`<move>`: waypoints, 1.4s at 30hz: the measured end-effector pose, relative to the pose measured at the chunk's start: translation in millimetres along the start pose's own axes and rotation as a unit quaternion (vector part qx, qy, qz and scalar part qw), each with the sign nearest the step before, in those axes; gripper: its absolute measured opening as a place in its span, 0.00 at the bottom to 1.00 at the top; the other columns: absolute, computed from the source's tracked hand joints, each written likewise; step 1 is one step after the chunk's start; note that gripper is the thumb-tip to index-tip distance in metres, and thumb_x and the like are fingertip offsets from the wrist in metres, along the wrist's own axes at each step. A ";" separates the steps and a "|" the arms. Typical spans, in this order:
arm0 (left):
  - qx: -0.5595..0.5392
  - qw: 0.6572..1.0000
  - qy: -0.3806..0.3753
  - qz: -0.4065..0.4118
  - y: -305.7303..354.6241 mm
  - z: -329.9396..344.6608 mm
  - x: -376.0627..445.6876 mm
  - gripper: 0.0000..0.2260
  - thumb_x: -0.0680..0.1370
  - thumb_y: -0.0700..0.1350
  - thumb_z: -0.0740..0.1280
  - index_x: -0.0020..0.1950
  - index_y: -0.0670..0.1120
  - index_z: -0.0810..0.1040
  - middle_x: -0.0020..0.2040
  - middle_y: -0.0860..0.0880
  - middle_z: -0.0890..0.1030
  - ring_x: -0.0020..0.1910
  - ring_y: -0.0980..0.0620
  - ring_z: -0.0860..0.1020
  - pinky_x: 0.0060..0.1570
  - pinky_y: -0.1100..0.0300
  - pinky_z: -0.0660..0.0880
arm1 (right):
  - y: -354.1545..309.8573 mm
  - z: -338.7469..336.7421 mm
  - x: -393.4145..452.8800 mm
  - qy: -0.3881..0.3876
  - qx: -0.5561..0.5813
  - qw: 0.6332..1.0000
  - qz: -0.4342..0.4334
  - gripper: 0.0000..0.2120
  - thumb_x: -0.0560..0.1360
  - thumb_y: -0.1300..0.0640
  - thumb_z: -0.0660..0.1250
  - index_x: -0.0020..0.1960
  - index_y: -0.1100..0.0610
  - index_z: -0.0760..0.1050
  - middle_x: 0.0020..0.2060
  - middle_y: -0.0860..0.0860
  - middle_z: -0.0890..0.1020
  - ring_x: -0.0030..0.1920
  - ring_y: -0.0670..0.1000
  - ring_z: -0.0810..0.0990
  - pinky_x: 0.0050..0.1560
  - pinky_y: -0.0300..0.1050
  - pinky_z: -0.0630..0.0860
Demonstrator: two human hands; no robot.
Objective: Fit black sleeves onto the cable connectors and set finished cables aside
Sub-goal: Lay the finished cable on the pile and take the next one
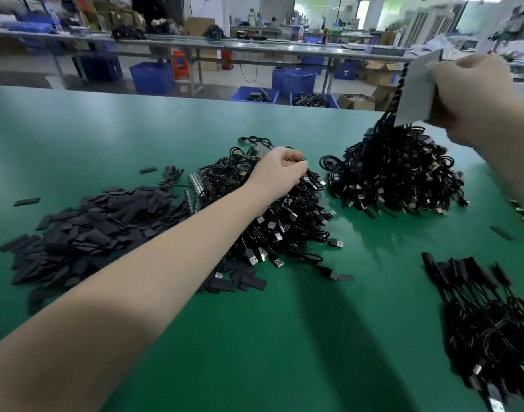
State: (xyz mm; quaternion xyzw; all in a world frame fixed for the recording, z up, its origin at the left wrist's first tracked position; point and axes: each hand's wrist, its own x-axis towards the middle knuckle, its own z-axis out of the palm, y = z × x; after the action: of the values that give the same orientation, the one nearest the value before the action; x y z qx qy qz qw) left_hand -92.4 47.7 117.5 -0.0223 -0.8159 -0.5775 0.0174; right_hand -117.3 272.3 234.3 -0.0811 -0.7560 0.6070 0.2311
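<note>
The left hand (280, 169) grips into the middle cable pile (272, 215) and the right hand (474, 93) grasps a grey card (418, 90) above the far pile (394, 176); cables look light, limp, tangle-prone, best held at the rigid connector.

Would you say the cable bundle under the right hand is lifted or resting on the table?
Partly lifted: the right hand pulls its top strands up taut, while the cable bundle rests on the green table.
</note>
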 end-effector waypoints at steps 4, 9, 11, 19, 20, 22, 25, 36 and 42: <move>-0.038 0.999 0.005 0.037 11.7 6.6 -19.7 0.16 0.79 0.55 0.64 0.65 0.53 0.73 0.60 0.54 0.77 0.60 0.55 0.77 0.63 0.52 0.74 | 1.2 -3.6 -24.3 -0.102 -0.198 0.974 -0.032 0.05 0.77 0.54 0.67 0.45 0.55 0.77 0.39 0.52 0.80 0.35 0.50 0.81 0.28 0.40 0.79; -0.094 0.978 -0.185 0.036 41.8 12.8 -60.5 0.36 0.70 0.69 0.63 0.73 0.52 0.68 0.66 0.59 0.75 0.64 0.58 0.74 0.64 0.56 0.69 | -1.0 12.6 -76.4 -0.151 -0.112 0.982 0.030 0.06 0.79 0.59 0.65 0.50 0.62 0.76 0.45 0.57 0.79 0.40 0.55 0.81 0.26 0.42 0.80; -0.103 0.967 -0.228 0.036 49.0 10.4 -75.5 0.45 0.65 0.71 0.64 0.77 0.52 0.62 0.74 0.56 0.68 0.71 0.58 0.66 0.64 0.61 0.62 | -5.3 15.5 -97.7 -0.158 -0.041 0.984 0.074 0.04 0.80 0.60 0.65 0.50 0.61 0.75 0.38 0.55 0.82 0.33 0.51 0.83 0.26 0.41 0.80; -0.017 0.982 -0.185 -0.021 63.1 -16.0 -102.7 0.14 0.74 0.32 0.66 0.59 0.36 0.77 0.49 0.39 0.79 0.49 0.48 0.75 0.42 0.58 0.68 | -12.5 17.1 -160.2 -0.232 0.029 0.963 0.137 0.07 0.80 0.59 0.66 0.48 0.62 0.70 0.28 0.55 0.80 0.25 0.53 0.82 0.28 0.45 0.81; -0.015 0.982 -0.186 -0.025 64.1 -18.0 -104.7 0.13 0.75 0.30 0.63 0.59 0.34 0.76 0.48 0.39 0.76 0.48 0.48 0.74 0.42 0.58 0.68 | -11.7 16.2 -164.7 -0.244 0.028 0.960 0.132 0.07 0.80 0.58 0.67 0.48 0.62 0.72 0.28 0.54 0.81 0.26 0.52 0.83 0.29 0.44 0.81; -0.036 0.978 -0.200 -0.037 63.8 -25.5 -107.7 0.13 0.77 0.29 0.59 0.61 0.32 0.75 0.48 0.39 0.76 0.47 0.47 0.75 0.39 0.58 0.72 | -8.1 11.5 -168.4 -0.262 0.023 0.959 0.109 0.08 0.79 0.55 0.67 0.49 0.60 0.74 0.29 0.50 0.83 0.31 0.50 0.85 0.32 0.42 0.82; -0.082 0.962 -0.250 -0.077 60.7 -48.6 -111.2 0.12 0.81 0.33 0.60 0.64 0.35 0.74 0.47 0.42 0.82 0.43 0.49 0.81 0.39 0.58 0.77 | 1.6 -5.0 -167.2 -0.213 -0.027 0.976 0.040 0.09 0.76 0.50 0.71 0.52 0.54 0.77 0.40 0.47 0.84 0.38 0.47 0.83 0.37 0.41 0.80; 0.134 0.893 -0.398 -0.160 -1.9 -68.9 -100.5 0.10 0.81 0.44 0.65 0.58 0.39 0.76 0.49 0.41 0.81 0.38 0.47 0.82 0.32 0.64 0.75 | 78.4 -12.0 -191.9 -0.387 -0.021 0.897 0.213 0.05 0.77 0.55 0.70 0.45 0.55 0.77 0.32 0.48 0.81 0.31 0.47 0.81 0.39 0.43 0.81; 0.350 0.898 -0.266 -0.008 -43.6 -38.2 -90.7 0.09 0.77 0.55 0.67 0.53 0.53 0.80 0.43 0.58 0.79 0.37 0.61 0.77 0.36 0.72 0.71 | 137.0 23.0 -186.5 -0.321 -0.086 0.920 0.208 0.04 0.78 0.53 0.70 0.47 0.54 0.78 0.35 0.48 0.81 0.31 0.45 0.82 0.35 0.38 0.78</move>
State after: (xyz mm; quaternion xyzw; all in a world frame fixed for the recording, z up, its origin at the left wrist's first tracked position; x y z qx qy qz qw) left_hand -4.2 -4.2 84.3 -0.1613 -0.9397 -0.2274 -0.1981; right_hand 15.0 211.1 53.1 -0.0571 -0.8048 0.5678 -0.1631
